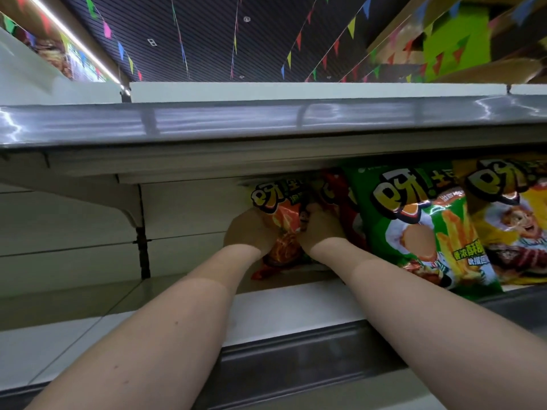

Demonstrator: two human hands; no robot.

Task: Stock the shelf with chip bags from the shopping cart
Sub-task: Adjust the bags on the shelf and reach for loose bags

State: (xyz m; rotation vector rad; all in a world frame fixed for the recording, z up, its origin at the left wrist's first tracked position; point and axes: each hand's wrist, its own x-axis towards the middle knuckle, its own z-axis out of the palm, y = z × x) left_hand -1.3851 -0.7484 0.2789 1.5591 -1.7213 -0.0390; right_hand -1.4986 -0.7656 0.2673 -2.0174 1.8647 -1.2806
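Both my arms reach deep into the white shelf [296,303]. An orange-red chip bag [284,229] stands upright near the back, between my hands. My left hand [251,232] grips its left side and my right hand [321,227] grips its right side, fingers curled into the foil. Right of it stands a red bag [346,199], mostly hidden, then a green chip bag [423,229] and a yellow chip bag [515,226] at the shelf front. The shopping cart is out of view.
The upper shelf's edge [266,122] hangs low over my hands. A bracket and slotted upright [142,232] stand at the left rear. The shelf floor left of the bags is bare white. Coloured pennants hang from the dark ceiling [207,31].
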